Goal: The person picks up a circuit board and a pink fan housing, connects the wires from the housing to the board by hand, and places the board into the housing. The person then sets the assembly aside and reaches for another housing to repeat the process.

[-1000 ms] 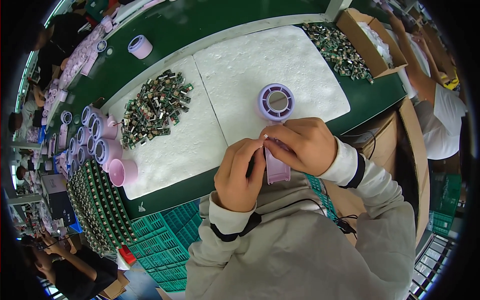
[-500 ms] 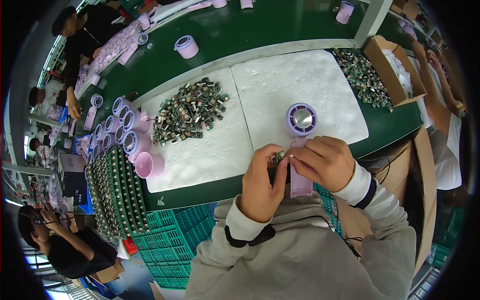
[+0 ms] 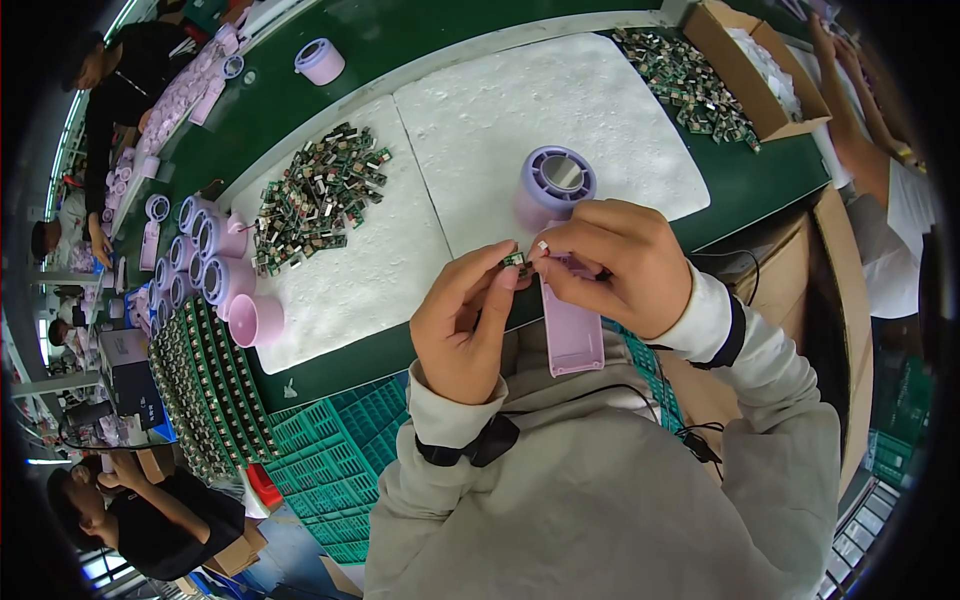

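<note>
Between the thumb and fingers of my left hand (image 3: 465, 320) is a small green circuit board (image 3: 513, 260). Close beside it, my right hand (image 3: 625, 265) pinches a small white connector plug (image 3: 543, 247). The plug and board are almost touching; I cannot tell whether they are joined. Beneath my right hand lies a pink handheld fan housing, its open handle (image 3: 574, 335) pointing toward me and its round purple-rimmed head (image 3: 557, 178) resting on the white foam mat (image 3: 500, 110). My right fingers cover the upper part of the handle.
A heap of circuit boards (image 3: 320, 195) lies on the mat's left half. Left of it stand several purple fan heads (image 3: 225, 240), a pink cup (image 3: 256, 320) and stacked board panels (image 3: 215, 385). More boards (image 3: 690, 85) and a cardboard box (image 3: 757, 70) sit far right. Green crates (image 3: 330, 460) stand below the table.
The view has shifted, so the table appears higher and further left. My hands still hold the board and plug close together, with the plug now more visible. The fan head looks tilted more.
</note>
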A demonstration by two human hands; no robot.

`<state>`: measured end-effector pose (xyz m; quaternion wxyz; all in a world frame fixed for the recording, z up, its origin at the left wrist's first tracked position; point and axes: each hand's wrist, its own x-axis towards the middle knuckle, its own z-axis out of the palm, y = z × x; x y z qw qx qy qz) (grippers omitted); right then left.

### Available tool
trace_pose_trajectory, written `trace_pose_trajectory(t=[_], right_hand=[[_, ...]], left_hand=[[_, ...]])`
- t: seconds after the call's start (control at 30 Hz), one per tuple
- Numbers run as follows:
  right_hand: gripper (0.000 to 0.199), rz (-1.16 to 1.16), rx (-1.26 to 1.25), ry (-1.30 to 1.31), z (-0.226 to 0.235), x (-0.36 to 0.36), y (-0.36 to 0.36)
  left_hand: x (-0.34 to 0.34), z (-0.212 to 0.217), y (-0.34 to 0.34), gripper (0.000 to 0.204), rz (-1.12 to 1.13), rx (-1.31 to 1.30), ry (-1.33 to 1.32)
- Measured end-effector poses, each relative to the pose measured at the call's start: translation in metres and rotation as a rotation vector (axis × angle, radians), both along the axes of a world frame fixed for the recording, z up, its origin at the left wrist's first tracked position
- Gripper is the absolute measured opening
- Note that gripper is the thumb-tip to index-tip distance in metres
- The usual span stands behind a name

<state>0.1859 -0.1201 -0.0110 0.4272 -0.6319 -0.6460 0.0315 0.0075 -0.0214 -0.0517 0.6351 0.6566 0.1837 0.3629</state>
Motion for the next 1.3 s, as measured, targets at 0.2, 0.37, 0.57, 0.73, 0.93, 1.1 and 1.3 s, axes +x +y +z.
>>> trace_pose_trajectory(t=[0.2,0.37,0.57,0.73,0.93,1.1,1.3], right_hand=[[0.013,0.018,0.013,0.042,-0.001,-0.002,-0.004],[0.013,0.039,0.028,0.022,-0.001,-0.001,-0.004],[0.012,0.05,-0.01,0.019,0.004,0.001,-0.006],[0.012,0.073,-0.025,0.031,0.007,0.0,-0.005],[0.017,0.091,-0.077,0.102,0.009,0.001,-0.008],[0.023,0.117,-0.189,0.318,0.013,0.007,-0.012],[0.022,0.127,-0.253,0.447,0.012,0.007,-0.012]], left_hand=[[0.0,0.005,-0.009,0.032,0.045,-0.072,0.004],[-0.001,0.002,-0.007,0.03,0.067,0.069,0.016],[-0.005,0.002,-0.003,0.027,0.09,0.234,0.064],[-0.007,0.002,-0.002,0.029,0.034,0.159,0.043],[-0.012,0.003,0.002,0.033,-0.048,0.117,0.037],[-0.017,0.001,0.013,0.032,-0.209,-0.08,-0.026],[-0.018,-0.003,0.021,0.031,-0.374,-0.346,-0.085]])
